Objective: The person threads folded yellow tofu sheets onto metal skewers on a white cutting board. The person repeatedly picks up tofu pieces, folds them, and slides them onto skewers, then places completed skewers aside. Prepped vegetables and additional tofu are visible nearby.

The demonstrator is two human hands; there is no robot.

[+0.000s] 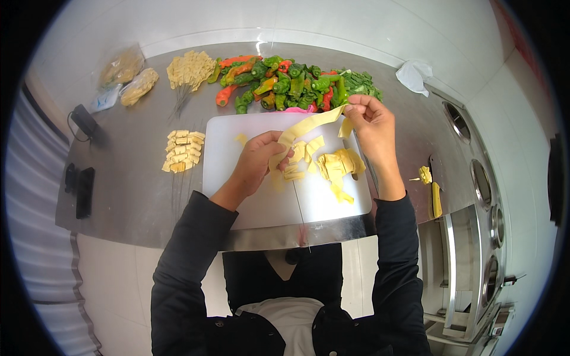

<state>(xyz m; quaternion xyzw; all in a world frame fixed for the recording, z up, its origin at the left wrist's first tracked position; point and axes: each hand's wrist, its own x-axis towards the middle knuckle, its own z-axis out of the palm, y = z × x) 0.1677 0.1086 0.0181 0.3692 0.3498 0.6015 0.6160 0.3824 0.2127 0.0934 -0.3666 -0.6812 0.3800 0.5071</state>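
Above a white cutting board (249,209), a long pale yellow strip (311,123), apparently tofu skin, stretches between my two hands. My left hand (256,164) pinches its lower end. The upper end is between the thumb and fingertips of my right hand (372,124), where a short piece hangs down. Below my left hand, folded pieces (294,172) sit on a thin metal skewer (301,211) that reaches past the table's front edge. A bundle of yellow strips (338,163) rests on the right of the board, and loose strips (307,150) lie near its middle.
Filled skewers (182,151) lie left of the board, with more (191,71) behind. Peppers (285,84) and leafy greens (360,84) are heaped at the back. Bagged food (138,86) stands far left. A yellow-handled cleaver (436,198) lies right, near round metal-rimmed openings (481,182).
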